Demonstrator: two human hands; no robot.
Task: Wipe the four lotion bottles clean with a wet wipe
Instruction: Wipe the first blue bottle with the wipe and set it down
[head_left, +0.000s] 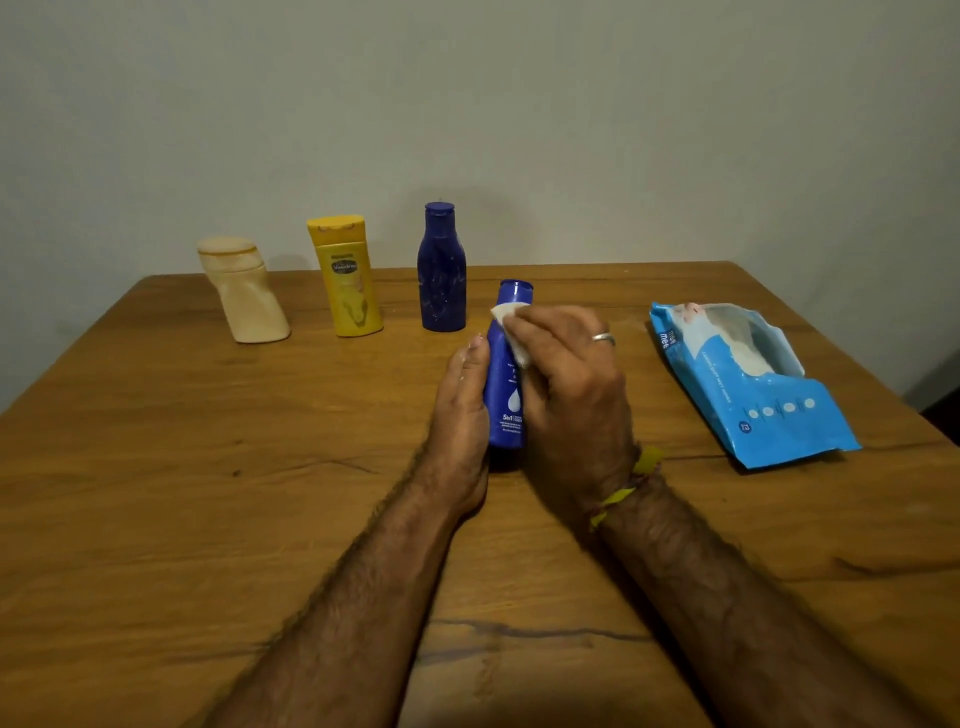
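A: How does the blue bottle stand?

B: Upright on the wooden table, long axis vertical with a slight lean, cap up and pointing toward the far wall, label facing the camera. It sits between the two hands, near the table's middle.

A: What else is around it?

B: Largest first: just right of the grip lies an opened blue wet-wipe pack, flat, apart from the hands. Beyond the grip and to its left stand three bottles in a row near the far edge: the dark blue bottle closest, then the yellow bottle, then the beige bottle, which is bent-shaped. None touches the held bottle; nothing lies between them and it.

A: And the hands?

B: The left hand lies along the bottle's left side, fingers straight, thumb up its front edge, steadying it. The right hand curls over the bottle's right side and shoulder, pinching a white wet wipe against it just below the cap. A ring shows on one finger, and a yellow thread band on that wrist.
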